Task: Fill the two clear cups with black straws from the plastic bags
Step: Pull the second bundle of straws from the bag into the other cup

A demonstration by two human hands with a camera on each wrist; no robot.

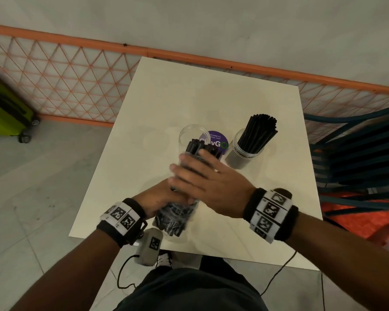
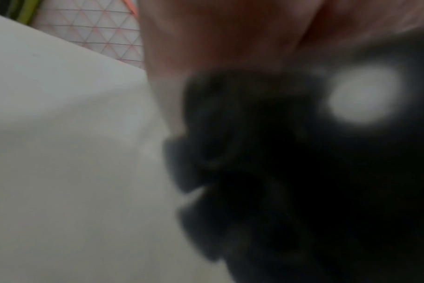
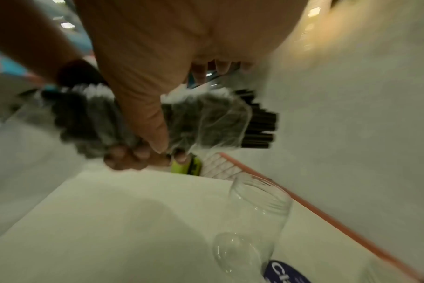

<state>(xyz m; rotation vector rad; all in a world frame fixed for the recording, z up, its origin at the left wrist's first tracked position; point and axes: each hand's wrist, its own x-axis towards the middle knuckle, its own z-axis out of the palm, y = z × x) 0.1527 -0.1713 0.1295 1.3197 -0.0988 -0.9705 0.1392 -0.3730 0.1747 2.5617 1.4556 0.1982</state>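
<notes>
Straws (image 3: 259, 126) protrude from bag (image 3: 206, 122) in right-wrist view only.

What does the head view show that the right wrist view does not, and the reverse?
Only the head view shows the second cup, already full of black straws, and the right hand from above. Only the right wrist view shows the left hand's fingers curled around the plastic bag. Both show the straw ends sticking out of the bag above the empty cup, the purple sticker and the white table.
</notes>
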